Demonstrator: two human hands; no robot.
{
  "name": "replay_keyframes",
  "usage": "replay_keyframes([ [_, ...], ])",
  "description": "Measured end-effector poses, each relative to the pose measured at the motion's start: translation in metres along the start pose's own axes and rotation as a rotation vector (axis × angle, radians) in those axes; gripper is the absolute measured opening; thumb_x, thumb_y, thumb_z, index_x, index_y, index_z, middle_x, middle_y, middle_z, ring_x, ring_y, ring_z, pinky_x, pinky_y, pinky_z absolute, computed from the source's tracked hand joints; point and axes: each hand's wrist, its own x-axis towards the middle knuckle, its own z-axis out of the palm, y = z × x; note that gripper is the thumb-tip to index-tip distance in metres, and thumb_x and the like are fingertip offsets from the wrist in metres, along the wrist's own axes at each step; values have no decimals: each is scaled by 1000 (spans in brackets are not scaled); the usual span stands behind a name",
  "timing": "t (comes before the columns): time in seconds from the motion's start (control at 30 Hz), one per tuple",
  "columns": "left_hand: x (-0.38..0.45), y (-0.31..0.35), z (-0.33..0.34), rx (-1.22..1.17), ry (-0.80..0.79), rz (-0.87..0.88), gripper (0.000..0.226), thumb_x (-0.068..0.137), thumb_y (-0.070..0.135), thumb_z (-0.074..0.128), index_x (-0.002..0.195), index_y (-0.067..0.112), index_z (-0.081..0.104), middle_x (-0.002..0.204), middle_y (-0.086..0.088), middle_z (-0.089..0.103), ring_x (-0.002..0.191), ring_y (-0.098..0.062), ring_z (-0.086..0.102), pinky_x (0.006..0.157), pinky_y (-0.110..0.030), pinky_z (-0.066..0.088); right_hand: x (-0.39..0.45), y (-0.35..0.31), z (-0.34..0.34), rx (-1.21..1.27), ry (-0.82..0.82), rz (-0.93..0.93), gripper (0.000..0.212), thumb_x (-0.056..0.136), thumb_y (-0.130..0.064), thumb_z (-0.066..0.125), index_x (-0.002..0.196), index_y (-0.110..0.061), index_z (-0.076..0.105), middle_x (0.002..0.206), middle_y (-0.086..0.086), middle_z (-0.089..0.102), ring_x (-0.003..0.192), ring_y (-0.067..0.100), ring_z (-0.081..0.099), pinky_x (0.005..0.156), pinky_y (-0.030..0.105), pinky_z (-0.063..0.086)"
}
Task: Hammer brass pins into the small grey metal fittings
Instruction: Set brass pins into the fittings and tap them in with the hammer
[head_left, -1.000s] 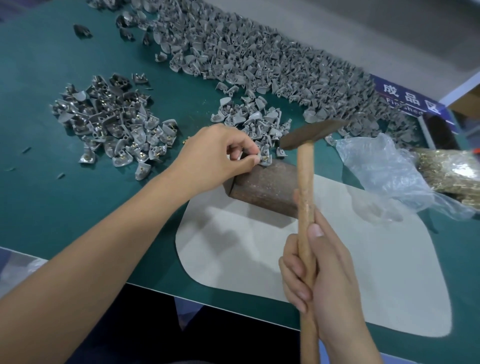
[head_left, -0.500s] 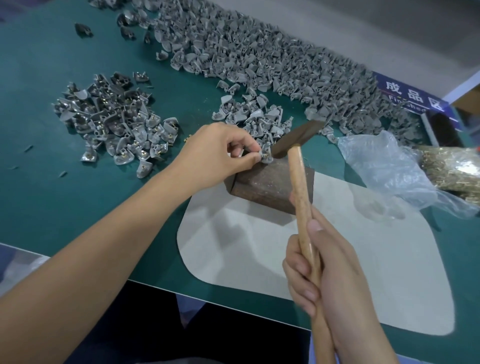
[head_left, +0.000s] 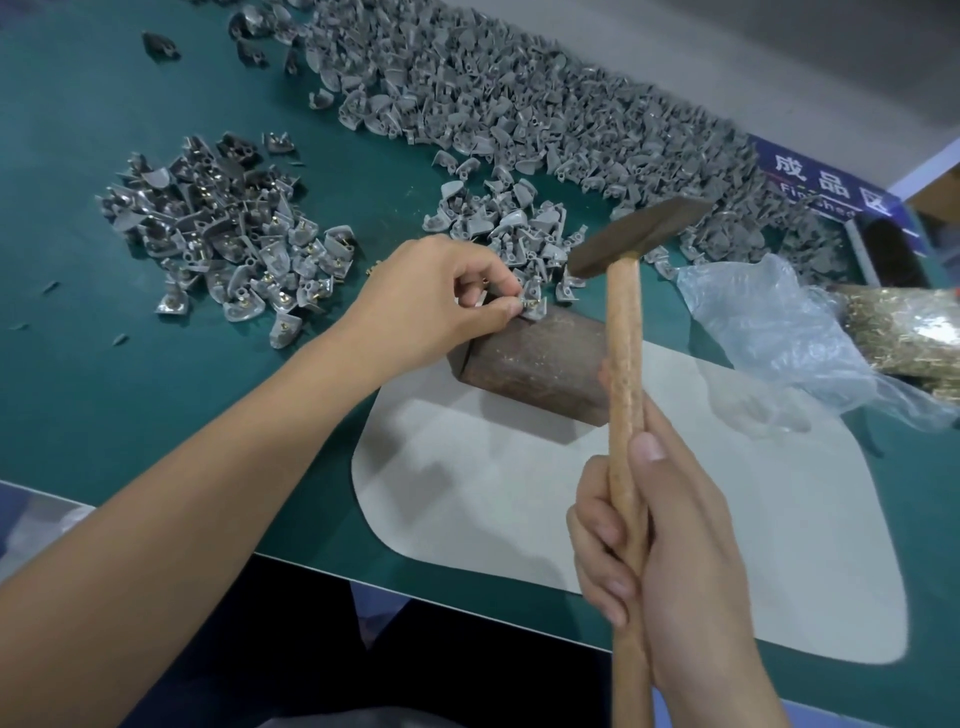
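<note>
My left hand (head_left: 436, 301) pinches a small grey metal fitting (head_left: 534, 306) with a brass pin in it, on the far left corner of a rusty brown steel block (head_left: 535, 364). My right hand (head_left: 654, 540) grips the wooden handle of a hammer (head_left: 623, 332). Its dark head (head_left: 639, 236) is raised above and to the right of the fitting, not touching it.
A pile of fittings with brass pins (head_left: 223, 239) lies at the left. A small heap (head_left: 504, 223) and a long bank of plain grey fittings (head_left: 545, 104) lie behind the block. A clear plastic bag (head_left: 779, 332) with brass pins (head_left: 904, 332) is at the right. The block stands on a pale mat (head_left: 571, 519).
The hammer head came down onto the fitting half a second ago and has now lifted up and to the right. My left hand has kept its pinch on the fitting.
</note>
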Motion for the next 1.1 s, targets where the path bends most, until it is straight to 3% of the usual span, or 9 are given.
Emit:
replay_keyframes([
  [0.1,-1,-1,0,-13,1,-3,2,87,36,77,86,37,75,61,11,53,60,-13,51,62,-33,45,3,1,-4,-37,-26,119,44,96,-47,45,136,-51,62,62,-1,38,39,13,25,46,18,32],
  [0.2,-1,1,-2,-26,-12,3,5,87,31,78,87,36,75,61,10,54,61,-15,54,63,-33,46,3,-1,-8,-54,-31,142,44,95,-45,45,135,-50,63,61,-1,39,38,13,25,45,17,32],
  [0.3,-2,3,-4,-76,3,20,11,88,21,74,86,31,78,56,12,53,53,-4,48,54,-12,34,-3,-2,-13,15,-7,107,45,93,-49,51,136,-45,64,62,-1,37,38,11,23,46,16,33],
  [0.37,-3,5,-4,-76,-1,16,13,89,17,70,88,26,79,54,11,54,52,-2,48,57,-7,36,-4,-4,-17,60,3,60,48,92,-51,52,138,-41,63,61,-1,35,38,11,22,47,17,35],
  [0.5,-6,10,-2,-21,5,21,12,89,16,66,88,23,76,55,7,55,58,-9,55,67,-13,44,2,-5,-19,62,51,42,44,96,-47,50,138,-41,63,61,-2,36,37,10,24,44,16,33],
  [0.7,-5,10,-12,10,-10,59,17,87,27,42,77,24,57,68,9,56,67,-11,52,62,-33,41,5,4,-23,49,127,51,41,97,-43,46,133,-42,67,62,-2,38,39,11,24,42,16,32],
  [0.87,-7,4,-14,51,-235,197,33,88,38,58,119,40,68,109,18,58,102,-8,60,84,-31,51,7,16,-38,-244,434,-52,41,97,-42,45,131,-55,62,64,-2,45,43,14,35,41,23,34],
  [1.0,-4,1,-10,20,-170,224,13,92,35,70,105,36,73,101,19,61,103,-3,59,80,-24,47,13,28,-59,-546,517,29,40,94,-40,48,133,-45,54,64,-11,50,48,11,45,54,33,41],
  [1.1,-3,1,-15,59,-86,185,5,94,37,69,98,36,71,93,23,63,93,2,58,73,-23,45,16,29,-70,-736,457,133,52,104,-29,47,154,-39,40,94,-13,59,66,10,56,71,32,46],
])
